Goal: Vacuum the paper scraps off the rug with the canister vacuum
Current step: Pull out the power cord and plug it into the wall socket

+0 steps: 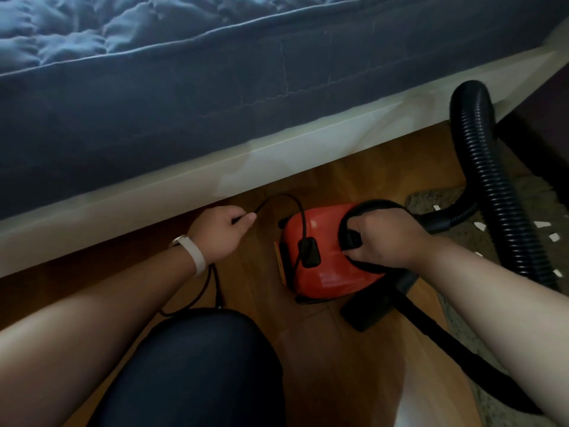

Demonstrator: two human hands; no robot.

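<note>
One dark-blue quilted bed [154,103] on a white frame [184,186] fills the top of your view, above the brown wooden floor [332,349]. Your knee in dark cloth [197,365] is at the bottom edge. The grey shaggy rug [480,245] lies along the floor's right edge, and the black ribbed hose [489,180] arches over it. The red canister vacuum [326,241] is mid-floor, just beside the rug's left edge. Your right grip [388,238] is curled round its black loop handle [369,204]. Your left grip [218,232] pinches the thin black cord [295,204] near the bed frame. Small white paper scraps [542,224] lie scattered on the rug around the hose.
</note>
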